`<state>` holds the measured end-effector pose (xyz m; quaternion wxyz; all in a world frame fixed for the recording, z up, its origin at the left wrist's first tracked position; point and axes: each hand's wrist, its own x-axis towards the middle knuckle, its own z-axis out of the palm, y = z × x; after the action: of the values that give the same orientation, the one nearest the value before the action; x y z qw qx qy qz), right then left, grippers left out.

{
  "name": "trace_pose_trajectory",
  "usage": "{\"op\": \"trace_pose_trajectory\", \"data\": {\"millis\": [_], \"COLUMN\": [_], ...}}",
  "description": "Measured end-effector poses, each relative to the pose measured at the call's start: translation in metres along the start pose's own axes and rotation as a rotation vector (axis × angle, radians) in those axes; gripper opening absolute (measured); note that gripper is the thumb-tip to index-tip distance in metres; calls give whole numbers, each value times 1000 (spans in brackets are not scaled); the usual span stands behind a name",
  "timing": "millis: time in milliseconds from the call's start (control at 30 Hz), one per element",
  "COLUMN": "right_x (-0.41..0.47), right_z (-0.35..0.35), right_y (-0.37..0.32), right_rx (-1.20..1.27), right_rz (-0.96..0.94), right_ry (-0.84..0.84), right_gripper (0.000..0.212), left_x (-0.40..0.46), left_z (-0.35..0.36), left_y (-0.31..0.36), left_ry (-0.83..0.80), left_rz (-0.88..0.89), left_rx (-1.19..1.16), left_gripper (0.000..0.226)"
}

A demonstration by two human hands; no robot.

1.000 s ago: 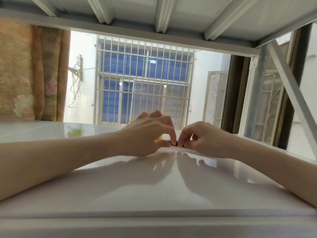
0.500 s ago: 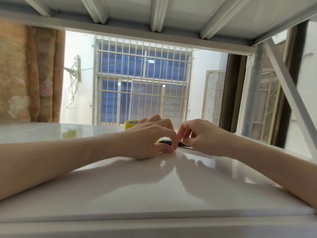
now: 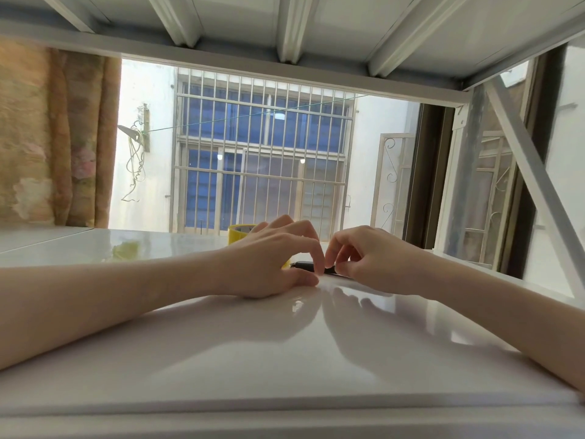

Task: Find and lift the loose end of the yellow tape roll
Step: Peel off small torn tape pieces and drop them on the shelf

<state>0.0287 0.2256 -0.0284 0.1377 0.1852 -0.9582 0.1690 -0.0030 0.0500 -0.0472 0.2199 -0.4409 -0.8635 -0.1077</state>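
Note:
The yellow tape roll (image 3: 239, 235) stands on the glossy white table (image 3: 253, 350), mostly hidden behind my left hand (image 3: 269, 258); its loose end is not visible. That hand rests on the table with its fingers curled, and its index tip touches a slim black object (image 3: 304, 265) lying flat. My right hand (image 3: 376, 261) faces it, pinching the other end of the black object between thumb and forefinger. Neither hand visibly touches the roll.
A white metal shelf frame (image 3: 285, 26) runs overhead, with a slanted brace (image 3: 531, 172) at the right. Beyond the table's far edge is a barred window (image 3: 262, 153). A patterned curtain (image 3: 47, 137) hangs at the left.
More of the tape roll shows above my left hand. The black object is more exposed between the hands. Both hands stay close together on the table, with their fingertips shifted slightly.

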Motion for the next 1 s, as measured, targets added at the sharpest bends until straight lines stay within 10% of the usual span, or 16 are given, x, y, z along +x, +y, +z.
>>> {"op": "trace_pose_trajectory", "data": {"millis": [1000], "right_x": [-2], "right_z": [4], "right_y": [-6], "right_rx": [141], "right_rz": [6], "right_ry": [-121], "right_gripper": [15], "left_x": [9], "left_z": [1], "left_y": [-1], "left_ry": [-129], "left_rz": [27], "left_rx": [32], "left_gripper": [22]}}
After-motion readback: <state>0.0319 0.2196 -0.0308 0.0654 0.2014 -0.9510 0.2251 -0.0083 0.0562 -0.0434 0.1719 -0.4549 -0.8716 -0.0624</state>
